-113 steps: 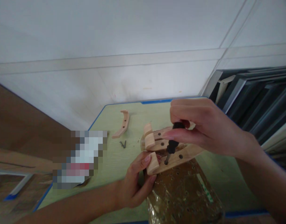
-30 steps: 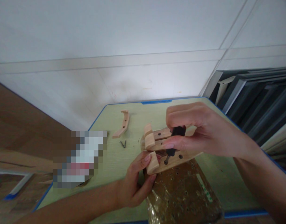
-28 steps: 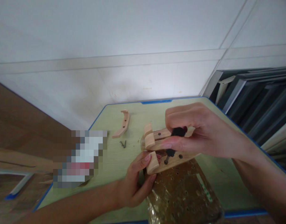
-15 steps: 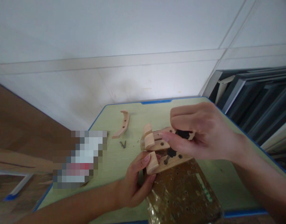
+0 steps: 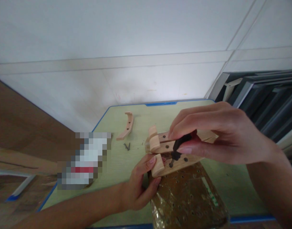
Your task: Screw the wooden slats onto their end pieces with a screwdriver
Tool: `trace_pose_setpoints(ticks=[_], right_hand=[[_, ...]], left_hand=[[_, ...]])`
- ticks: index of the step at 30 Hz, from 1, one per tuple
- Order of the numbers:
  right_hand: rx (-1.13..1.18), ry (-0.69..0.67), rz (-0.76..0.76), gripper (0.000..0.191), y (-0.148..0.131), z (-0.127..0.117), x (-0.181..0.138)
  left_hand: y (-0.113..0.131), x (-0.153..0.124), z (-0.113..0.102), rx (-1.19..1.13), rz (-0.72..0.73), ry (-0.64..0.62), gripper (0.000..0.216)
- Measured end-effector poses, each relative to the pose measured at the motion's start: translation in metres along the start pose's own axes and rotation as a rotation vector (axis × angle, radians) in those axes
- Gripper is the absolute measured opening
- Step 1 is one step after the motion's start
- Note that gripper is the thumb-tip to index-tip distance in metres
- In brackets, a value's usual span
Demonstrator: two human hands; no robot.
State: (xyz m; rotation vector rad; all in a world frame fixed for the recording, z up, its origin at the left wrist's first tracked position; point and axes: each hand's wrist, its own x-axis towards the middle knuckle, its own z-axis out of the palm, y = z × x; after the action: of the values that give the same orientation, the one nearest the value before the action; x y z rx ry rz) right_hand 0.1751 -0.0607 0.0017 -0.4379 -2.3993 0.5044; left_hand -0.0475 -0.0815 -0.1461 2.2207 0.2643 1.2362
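My left hand (image 5: 141, 184) is closed around the end of a pale wooden hook (image 5: 157, 166), thumb on top and fingers beneath. The hook lies on a brown, tape-wrapped block (image 5: 186, 194) pitted with small holes. My right hand (image 5: 212, 133) pinches the black handle of a short screwdriver (image 5: 180, 144) between thumb and fingers. Its tip points down at a screw (image 5: 171, 164) in the hook. A second wooden hook (image 5: 155, 143) and another behind it (image 5: 152, 129) lie alongside, partly hidden by my right hand.
On the green table (image 5: 117, 168) with blue edging lies a loose curved wooden piece (image 5: 129, 126) with two holes. Several dark screws (image 5: 127, 146) are near it. A blurred-out item (image 5: 88, 162) sits at left. Dark panels (image 5: 267, 95) lean at right, against the white wall (image 5: 136, 82).
My right hand has opened its grip slightly and shifted its fingers on the screwdriver handle, which now shows more. My left hand still holds the hook in place. The view has shifted slightly.
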Motion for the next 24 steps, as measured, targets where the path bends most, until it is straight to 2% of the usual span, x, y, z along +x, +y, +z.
trace_pose_setpoints(ticks=[9,17,24], right_hand=[[0.048,-0.114,0.008,0.023,-0.006,-0.015,-0.005],[-0.006,-0.087,0.010,0.020,-0.001,-0.013,-0.002],[0.080,-0.063,0.023,0.020,0.001,-0.011,-0.002]], left_hand=[[0.002,0.004,0.001,-0.002,-0.009,-0.012,0.073],[0.002,0.004,0.002,-0.001,-0.009,-0.016,0.075],[0.001,0.000,0.002,0.033,-0.007,-0.016,0.074]])
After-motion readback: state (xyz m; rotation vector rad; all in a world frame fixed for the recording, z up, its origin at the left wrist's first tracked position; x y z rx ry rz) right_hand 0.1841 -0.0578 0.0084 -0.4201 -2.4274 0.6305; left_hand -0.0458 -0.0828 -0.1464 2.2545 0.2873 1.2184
